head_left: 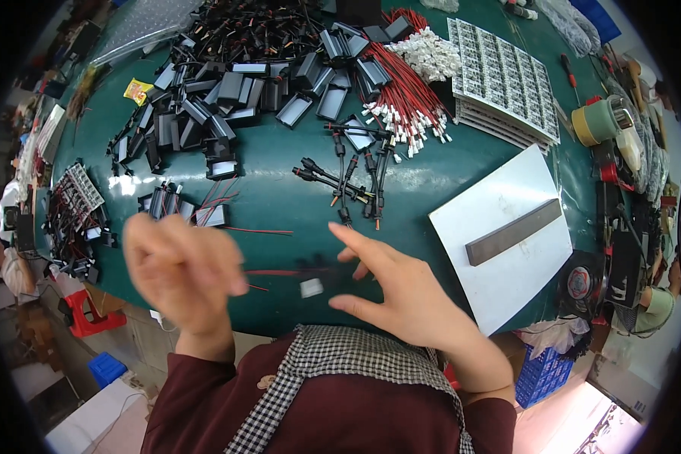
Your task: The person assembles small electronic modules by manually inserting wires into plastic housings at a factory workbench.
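Observation:
My left hand (183,265) is blurred over the near left of the table, its fingers curled closed. Whatever lies inside them is hidden. A red wire (272,272) runs rightward from beside its fingertips to a smeared dark piece (318,266). Just below that piece is a small white block (311,287). My right hand (401,295) is open to the right of these, thumb and fingers spread, with a gap between them. Beyond the right hand lie several black cables with connectors (348,181). Past my left hand are dark grey housings (210,216) with thin red and black wires.
Dark housings (234,87) and black cables pile up at the back, beside red wires with white plugs (412,98). Stacked circuit panels (503,76) stand back right. A white board (499,284) carries a dark bar (514,232). Green tape (596,121) sits at the right edge.

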A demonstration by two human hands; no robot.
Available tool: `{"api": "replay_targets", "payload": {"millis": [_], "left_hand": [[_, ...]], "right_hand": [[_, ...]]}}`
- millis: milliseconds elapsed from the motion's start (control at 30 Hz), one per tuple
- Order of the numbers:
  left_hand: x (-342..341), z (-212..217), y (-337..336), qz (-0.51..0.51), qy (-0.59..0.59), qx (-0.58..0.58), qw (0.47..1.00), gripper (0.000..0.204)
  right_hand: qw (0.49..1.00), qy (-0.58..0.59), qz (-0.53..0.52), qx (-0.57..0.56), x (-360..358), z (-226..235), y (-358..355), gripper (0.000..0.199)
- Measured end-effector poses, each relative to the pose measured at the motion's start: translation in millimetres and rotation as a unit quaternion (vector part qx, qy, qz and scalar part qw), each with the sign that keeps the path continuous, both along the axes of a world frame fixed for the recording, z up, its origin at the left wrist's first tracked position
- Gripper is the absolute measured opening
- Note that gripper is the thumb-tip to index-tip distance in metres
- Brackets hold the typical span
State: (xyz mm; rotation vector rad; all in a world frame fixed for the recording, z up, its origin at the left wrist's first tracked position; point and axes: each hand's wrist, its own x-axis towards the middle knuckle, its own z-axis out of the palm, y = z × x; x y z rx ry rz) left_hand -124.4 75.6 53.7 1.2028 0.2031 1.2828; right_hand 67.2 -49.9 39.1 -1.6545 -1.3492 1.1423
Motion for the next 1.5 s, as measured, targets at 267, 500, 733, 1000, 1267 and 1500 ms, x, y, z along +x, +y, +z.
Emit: {"api": "replay_targets", "payload": {"millis": [267, 500, 733, 1000, 1267, 1500], "left_hand": [[-63.1, 15.6, 37.5, 0.34, 0.501, 0.334, 0.722, 0.013], [-34.2, -35.8, 46.1, 0.127, 0.687, 0.324, 0.638, 0.014], [55.9, -59.4, 81.1, 0.168, 0.556, 0.414, 0.701, 0.022], [81.4, -93.0, 109.6, 0.2, 0.657, 0.397, 0.608, 0.016], [63.4, -26.2, 53.8, 0.046, 0.499, 0.229, 0.834, 0.01], [52.1, -58.9, 3.0, -0.199, 0.348, -0.076, 0.913, 0.008]], "right_hand": [[0.939, -0.331, -0.071, 0.061, 93.8, -36.8, 55.0, 0.028], [0.883, -0.46, -0.093, 0.031, 98.5, -60.7, 86.4, 0.022], [0.901, -0.429, -0.068, 0.014, 98.7, -51.6, 70.8, 0.015], [0.929, -0.362, -0.057, 0.048, 26.8, 9.4, -14.5, 0.02], [0.893, -0.443, -0.032, -0.07, 3.1, -38.7, -52.8, 0.027], [0.879, -0.465, -0.097, 0.042, -2.7, -67.9, -10.7, 0.019]]}}
